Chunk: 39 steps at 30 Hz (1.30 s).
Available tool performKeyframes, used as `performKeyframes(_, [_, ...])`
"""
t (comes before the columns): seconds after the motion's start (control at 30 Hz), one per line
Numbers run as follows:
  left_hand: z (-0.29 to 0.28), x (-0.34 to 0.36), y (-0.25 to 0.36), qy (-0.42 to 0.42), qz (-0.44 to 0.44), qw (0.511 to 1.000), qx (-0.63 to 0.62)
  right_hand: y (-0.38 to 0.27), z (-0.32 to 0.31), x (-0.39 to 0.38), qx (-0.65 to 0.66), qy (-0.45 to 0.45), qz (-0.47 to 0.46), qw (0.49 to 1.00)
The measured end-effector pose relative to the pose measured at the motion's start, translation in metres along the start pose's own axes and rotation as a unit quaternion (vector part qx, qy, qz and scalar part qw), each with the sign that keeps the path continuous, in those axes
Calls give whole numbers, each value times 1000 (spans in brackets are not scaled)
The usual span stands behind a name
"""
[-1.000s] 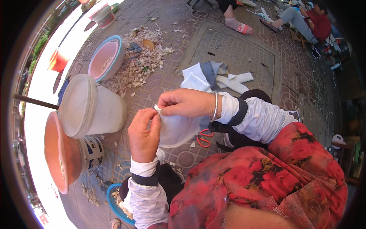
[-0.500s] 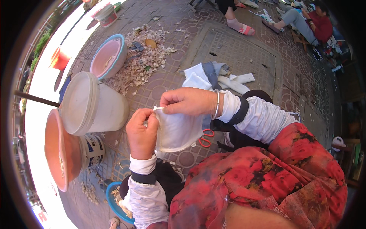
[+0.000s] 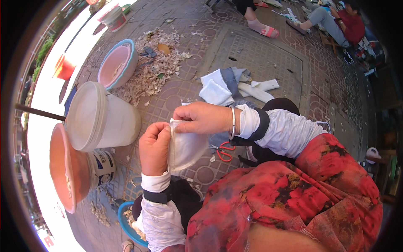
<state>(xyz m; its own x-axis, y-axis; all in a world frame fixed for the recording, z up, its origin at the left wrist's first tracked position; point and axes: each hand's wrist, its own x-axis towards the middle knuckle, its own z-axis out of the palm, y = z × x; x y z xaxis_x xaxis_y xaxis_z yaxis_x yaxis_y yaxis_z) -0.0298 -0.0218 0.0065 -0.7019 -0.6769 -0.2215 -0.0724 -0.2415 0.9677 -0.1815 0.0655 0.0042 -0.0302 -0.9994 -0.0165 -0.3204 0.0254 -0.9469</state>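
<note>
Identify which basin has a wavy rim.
The pink basin with light-blue edging, beside the pale scraps; the orange basin and the partly hidden blue basin show smooth rims.

The right hand (image 3: 196,119) hides part of the held white cloth (image 3: 187,150), and the left sleeve (image 3: 161,220) covers part of the blue basin (image 3: 121,220).
</note>
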Motion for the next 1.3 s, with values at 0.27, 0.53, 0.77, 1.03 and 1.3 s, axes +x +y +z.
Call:
performKeyframes(0.27, [-1,1,1,-32,80,979,182,2,-3,1,22,9,59,998])
performKeyframes(0.53, [8,-1,3,-51,78,985,147,2,-3,2,-1,12,58,998])
performKeyframes(0.77, [2,3,-5,-64,75,976,194,1,-1,1,23,43,34,998])
performKeyframes(1.03, [-1,2,0,9,85,973,216,-2,4,2,-4,56,33,998])
performKeyframes(1.3, [-7,-3,4,-61,-46,996,-44,-11,-11,0,52,-32,73,995])
